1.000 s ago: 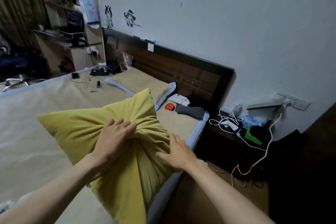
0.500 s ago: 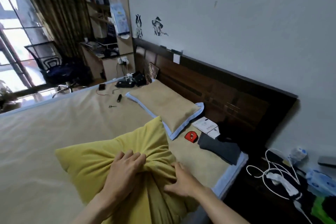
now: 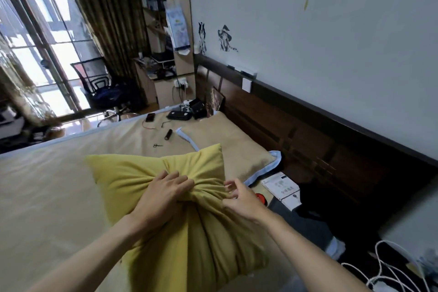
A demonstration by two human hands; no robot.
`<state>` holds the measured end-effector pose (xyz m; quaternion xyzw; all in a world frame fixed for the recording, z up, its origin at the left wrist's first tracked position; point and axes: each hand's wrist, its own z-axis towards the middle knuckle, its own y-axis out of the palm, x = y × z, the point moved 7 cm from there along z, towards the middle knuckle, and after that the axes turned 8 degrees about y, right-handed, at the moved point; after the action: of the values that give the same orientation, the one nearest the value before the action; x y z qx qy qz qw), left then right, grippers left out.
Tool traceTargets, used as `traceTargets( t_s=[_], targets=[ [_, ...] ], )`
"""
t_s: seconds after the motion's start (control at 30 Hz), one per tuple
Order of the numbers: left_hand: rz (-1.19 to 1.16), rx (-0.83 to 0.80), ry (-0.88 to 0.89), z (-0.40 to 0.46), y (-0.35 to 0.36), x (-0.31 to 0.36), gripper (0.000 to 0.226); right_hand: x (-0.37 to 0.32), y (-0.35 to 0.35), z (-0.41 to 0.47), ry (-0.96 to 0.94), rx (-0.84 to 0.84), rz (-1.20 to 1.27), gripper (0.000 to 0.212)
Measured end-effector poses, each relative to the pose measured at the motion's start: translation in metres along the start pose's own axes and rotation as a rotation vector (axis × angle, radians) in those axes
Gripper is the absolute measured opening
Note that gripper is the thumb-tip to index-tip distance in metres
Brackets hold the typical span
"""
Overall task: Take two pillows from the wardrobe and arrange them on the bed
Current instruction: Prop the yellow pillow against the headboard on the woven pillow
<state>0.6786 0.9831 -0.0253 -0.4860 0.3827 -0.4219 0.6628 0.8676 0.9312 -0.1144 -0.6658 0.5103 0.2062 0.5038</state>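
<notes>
Right hand [image 3: 239, 201] fingers now curled on yellow pillow [image 3: 128, 173]; left hand [image 3: 161, 197] grips.

Home bedroom: bed [image 3: 59, 187], headboard [image 3: 308, 130], curtains [image 3: 106, 7].

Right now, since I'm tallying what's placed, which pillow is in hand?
The yellow pillow, bunched in the left hand and right hand; the tan pillow lies flat by the headboard.

1. Near pillow [image 3: 132, 173] lies on the bed [image 3: 47, 185], by its near edge.
2. Far pillow [image 3: 237, 147] lies behind it, along the head edge beside the headboard [image 3: 320, 140].
3. Box [image 3: 282, 187] sits right of the near pillow, before the far pillow's corner.
4. Scissors [image 3: 157, 145] lie left of the far pillow.
5. Chair [image 3: 97, 83] stands beyond the bed's far edge.
</notes>
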Motion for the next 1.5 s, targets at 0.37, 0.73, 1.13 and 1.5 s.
traceTargets(
  t_s=[0.37,0.73,1.13,1.5],
  targets=[
    [0.084,0.122,0.605,0.106,0.023,-0.045,0.004,-0.139,-0.071,0.12,-0.365,0.401,-0.805,0.11],
    [0.099,0.291,0.91,0.172,0.048,-0.185,0.012,-0.15,-0.118,0.278,0.119,0.251,-0.57,0.029],
    [0.12,0.092,0.529,0.277,0.159,-0.288,0.01,-0.244,-0.178,0.363,-0.241,0.565,-0.985,0.028],
    [0.074,0.054,0.052,0.477,0.192,-0.366,0.08,-0.153,-0.292,0.53,-0.223,0.449,-0.846,0.023]
  ],
)
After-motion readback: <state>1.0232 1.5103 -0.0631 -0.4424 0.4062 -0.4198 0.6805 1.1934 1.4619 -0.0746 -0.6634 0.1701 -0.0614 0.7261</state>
